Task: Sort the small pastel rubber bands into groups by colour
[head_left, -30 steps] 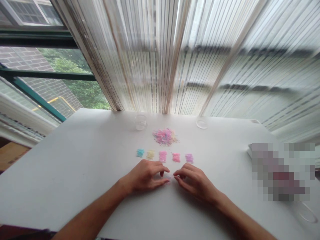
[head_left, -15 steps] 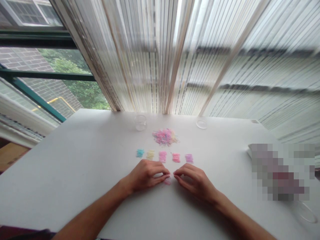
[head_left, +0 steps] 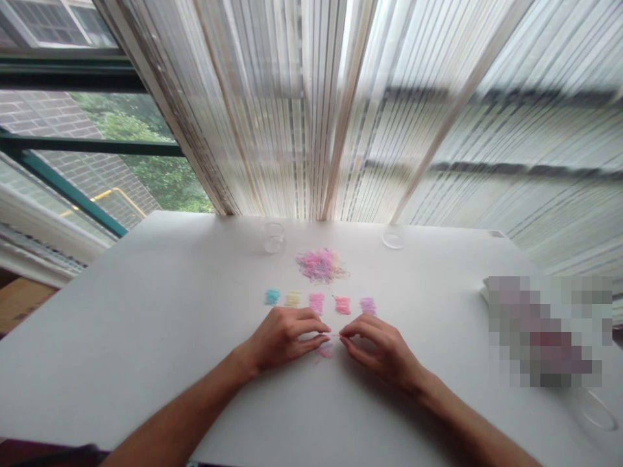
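Observation:
My left hand (head_left: 288, 336) and my right hand (head_left: 384, 347) face each other low over the table, fingertips close together. A thin pink piece (head_left: 335, 335), too small to name surely, spans the gap between them. The right thumb and forefinger pinch one end; the left thumb and forefinger, slightly parted, are at the other. Just below the fingertips lies a little pink-purple heap (head_left: 325, 351) of similar thin pieces. Beyond the hands runs a row of small sorted groups: blue (head_left: 272, 297), yellow (head_left: 293, 299), pink (head_left: 317, 303), coral (head_left: 342, 305) and purple (head_left: 368, 305).
A mixed pile (head_left: 321, 264) of thin pastel pieces lies behind the row. Farther back are a clear jar (head_left: 273, 239) and a clear round lid (head_left: 392, 240). A blurred-out object (head_left: 540, 334) rests on the white table (head_left: 170, 311) at right. Curtains (head_left: 272, 130) hang behind.
The left forefinger and thumb have parted a little, and the thin pink piece now shows between my hands. The row, pile, jar and lid stay in place.

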Available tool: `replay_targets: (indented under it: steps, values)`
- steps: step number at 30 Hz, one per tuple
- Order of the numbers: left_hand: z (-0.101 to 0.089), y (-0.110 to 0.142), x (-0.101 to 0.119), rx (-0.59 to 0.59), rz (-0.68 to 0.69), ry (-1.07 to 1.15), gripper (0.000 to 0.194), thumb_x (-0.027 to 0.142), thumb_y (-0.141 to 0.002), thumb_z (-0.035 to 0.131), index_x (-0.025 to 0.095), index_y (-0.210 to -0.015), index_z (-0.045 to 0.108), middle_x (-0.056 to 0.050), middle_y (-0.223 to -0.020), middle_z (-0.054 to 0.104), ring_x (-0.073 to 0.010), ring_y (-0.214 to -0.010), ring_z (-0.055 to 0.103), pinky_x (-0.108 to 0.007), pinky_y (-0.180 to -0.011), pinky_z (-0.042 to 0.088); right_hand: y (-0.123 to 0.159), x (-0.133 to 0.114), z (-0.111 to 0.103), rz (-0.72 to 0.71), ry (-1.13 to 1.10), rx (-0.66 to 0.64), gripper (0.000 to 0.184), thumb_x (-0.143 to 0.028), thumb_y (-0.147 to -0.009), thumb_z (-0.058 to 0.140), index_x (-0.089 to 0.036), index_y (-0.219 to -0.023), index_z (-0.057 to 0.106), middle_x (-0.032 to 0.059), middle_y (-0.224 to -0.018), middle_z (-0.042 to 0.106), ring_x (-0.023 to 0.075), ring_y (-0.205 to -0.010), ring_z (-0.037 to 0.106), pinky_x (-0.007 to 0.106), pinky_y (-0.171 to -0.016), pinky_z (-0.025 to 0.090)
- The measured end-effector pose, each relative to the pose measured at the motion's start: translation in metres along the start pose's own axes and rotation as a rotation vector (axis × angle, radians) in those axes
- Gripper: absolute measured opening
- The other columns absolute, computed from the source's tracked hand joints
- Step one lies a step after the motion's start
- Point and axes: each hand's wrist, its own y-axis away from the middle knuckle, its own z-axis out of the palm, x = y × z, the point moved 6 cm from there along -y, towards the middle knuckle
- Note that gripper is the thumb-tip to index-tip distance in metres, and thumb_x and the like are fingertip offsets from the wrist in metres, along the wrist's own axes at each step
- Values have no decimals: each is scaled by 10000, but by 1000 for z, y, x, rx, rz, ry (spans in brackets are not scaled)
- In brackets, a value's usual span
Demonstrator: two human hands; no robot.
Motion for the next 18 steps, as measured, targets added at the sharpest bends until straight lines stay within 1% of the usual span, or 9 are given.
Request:
replay_targets:
  steps: [4,9,14,18]
  values:
    - [0,0,-1,-6,-28,-36,134,276,-971,638,195,-1017,734,-44,-908,760,-146,-780,708,-232,-695,523,0,9,-6,10,101,38,105,-160,-960,578,-222,-946,662,37,-813,700,170,-745,652,284,-683,534]
    - [2,0,3,-55,-22,-43,128,263,-970,630,194,-992,735,-36,-896,762,-146,-765,711,-233,-688,519,1,23,-11,56,256,79,129,-160,-955,584,-223,-954,696,52,-837,653,199,-800,627,313,-709,532]
    - [3,-1,4,-85,-33,-32,130,249,-974,618,193,-958,734,-30,-890,763,-140,-759,710,-232,-689,510,1,26,-12,78,285,116,138,-170,-958,588,-218,-962,718,47,-810,620,196,-767,608,309,-688,522]
    - [3,-1,4,-79,-40,-29,136,244,-971,615,195,-946,738,-31,-875,763,-138,-748,708,-231,-690,510,0,27,-11,99,284,125,139,-174,-957,592,-226,-974,720,40,-804,622,192,-756,611,303,-684,519]
